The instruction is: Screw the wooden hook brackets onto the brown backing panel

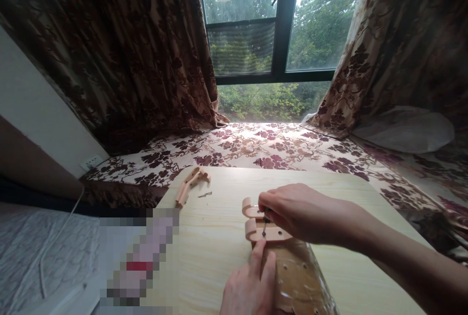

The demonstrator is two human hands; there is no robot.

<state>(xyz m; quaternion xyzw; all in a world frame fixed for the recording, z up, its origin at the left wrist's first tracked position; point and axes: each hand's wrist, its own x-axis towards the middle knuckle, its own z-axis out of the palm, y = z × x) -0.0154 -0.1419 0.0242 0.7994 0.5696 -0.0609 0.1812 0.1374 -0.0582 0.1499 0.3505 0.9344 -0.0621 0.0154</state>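
Observation:
My right hand (287,207) is closed round a small screwdriver (265,221), its thin shaft pointing down at a dark screw (263,233). That screw sits in a pale wooden hook (252,232) with a curled end. Just beyond lies a second, similar wooden hook (248,207), partly covered by my right hand. My left hand (250,285) has its fingers stretched out, the index fingertip against the nearer hook's edge. Beneath the left fingers and the hook is a brown block (292,276) with a shiny clear wrapping and several small holes.
More wooden hook pieces (192,183) lie at the far left of the pale wooden table (215,237), beside a few loose screws (205,194). A blurred pinkish object (146,256) is at the left edge. Behind are a floral-covered ledge (270,147), curtains and a window.

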